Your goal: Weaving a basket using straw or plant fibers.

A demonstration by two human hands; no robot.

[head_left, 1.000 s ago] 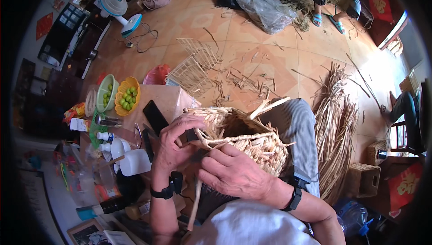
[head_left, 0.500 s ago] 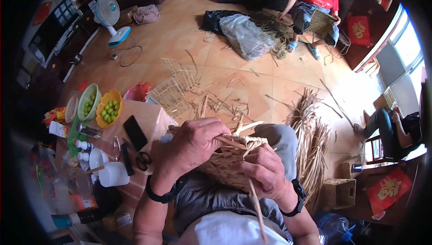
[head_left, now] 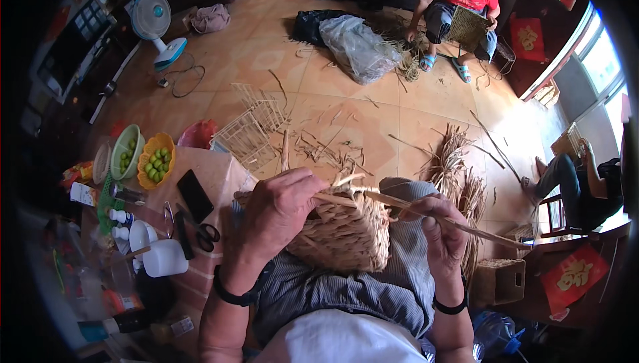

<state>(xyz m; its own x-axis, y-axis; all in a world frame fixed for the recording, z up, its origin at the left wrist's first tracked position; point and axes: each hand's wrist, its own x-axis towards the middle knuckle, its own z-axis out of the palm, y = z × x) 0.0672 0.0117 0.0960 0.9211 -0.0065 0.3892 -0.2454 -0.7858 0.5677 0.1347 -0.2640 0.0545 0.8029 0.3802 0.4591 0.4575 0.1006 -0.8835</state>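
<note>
A woven basket [head_left: 349, 240] of pale brown plant fibre rests tilted on my lap, its rim facing away from me. My left hand [head_left: 283, 206] is closed at the rim, pinching a short flat strand that lies along it. From the rim a long flat fibre strand [head_left: 499, 238] stretches out to the right. My right hand [head_left: 442, 233], beside the basket, grips this strand between thumb and fingers, and its loose end sticks out past the hand. Several short strand ends [head_left: 347, 180] stand up from the rim. The basket's inside is hidden.
A bundle of dried strands [head_left: 452, 170] lies to the right on the floor. At left, a table [head_left: 219, 170] bears scissors [head_left: 208, 235], a phone [head_left: 195, 196] and fruit bowls. A wire frame [head_left: 246, 140] stands beyond it. Two other people sit farther off, holding woven pieces.
My right hand has moved from the rim out to the right, drawing the strand, which hung down toward me, out sideways. My left hand stays at the rim.
</note>
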